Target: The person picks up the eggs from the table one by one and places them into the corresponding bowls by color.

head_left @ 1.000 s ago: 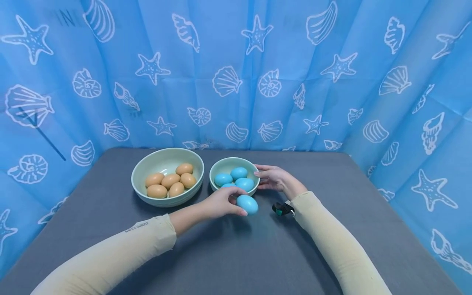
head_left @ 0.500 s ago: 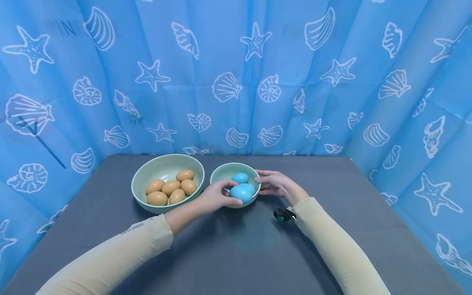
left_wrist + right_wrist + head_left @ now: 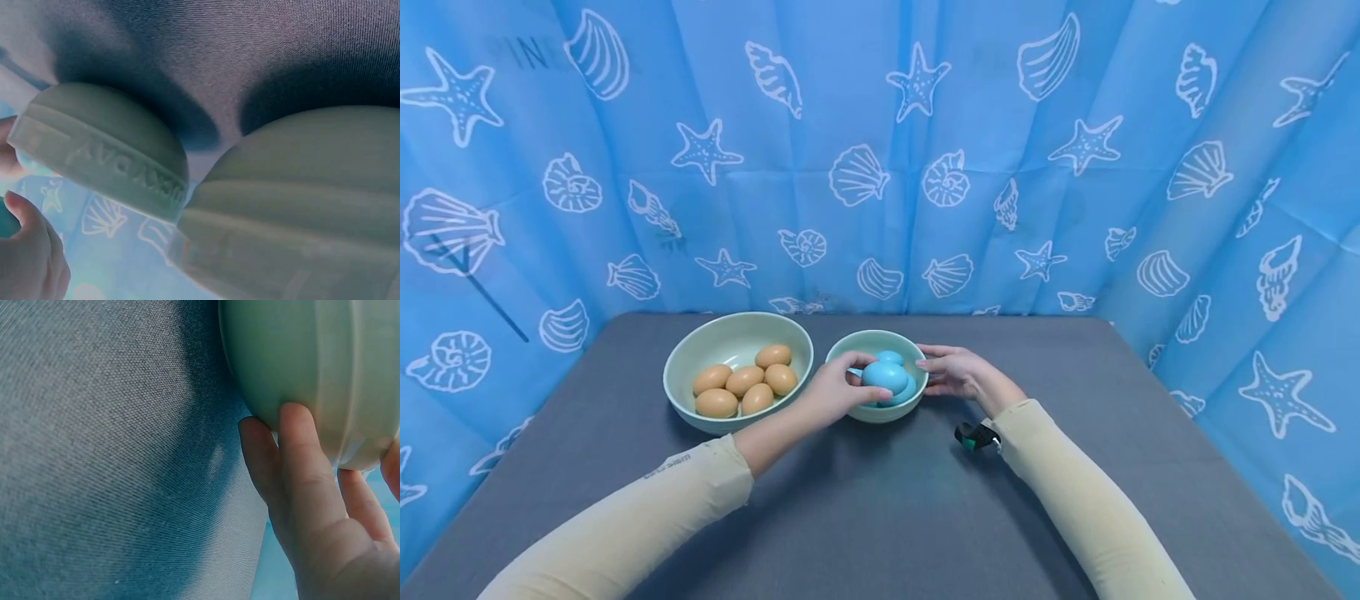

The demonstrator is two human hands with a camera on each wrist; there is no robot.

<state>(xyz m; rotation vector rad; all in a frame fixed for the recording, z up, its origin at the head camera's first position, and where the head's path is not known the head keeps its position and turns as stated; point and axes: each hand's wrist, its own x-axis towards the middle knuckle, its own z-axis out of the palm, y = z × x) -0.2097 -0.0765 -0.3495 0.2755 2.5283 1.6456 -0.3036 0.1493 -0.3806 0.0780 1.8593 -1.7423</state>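
Observation:
A light-blue egg (image 3: 883, 377) is pinched between the thumb and fingers of my left hand (image 3: 831, 393), inside the rim of the small pale-green bowl (image 3: 880, 415). Other blue eggs (image 3: 907, 392) lie under and behind it, partly hidden. At the bowl's right side, my right hand (image 3: 958, 375) holds the rim, thumb over the edge and fingers against the outer wall. The right wrist view shows those fingers (image 3: 306, 456) on the green wall. Seen by the left wrist camera, the small bowl (image 3: 100, 144) has raised lettering, and my left hand (image 3: 31, 256) is partly cut off.
Close on the left stands a larger pale-green bowl (image 3: 737, 317) with several brown eggs (image 3: 745, 381). A dark grey cloth (image 3: 880, 517) covers the table. A black strap-like item (image 3: 976, 436) hangs at the right wrist. A blue shell-print curtain (image 3: 880, 217) closes off the back.
My left hand has carried the blue egg from in front of the small bowl up and back to inside its rim. My right hand stays at the bowl's side.

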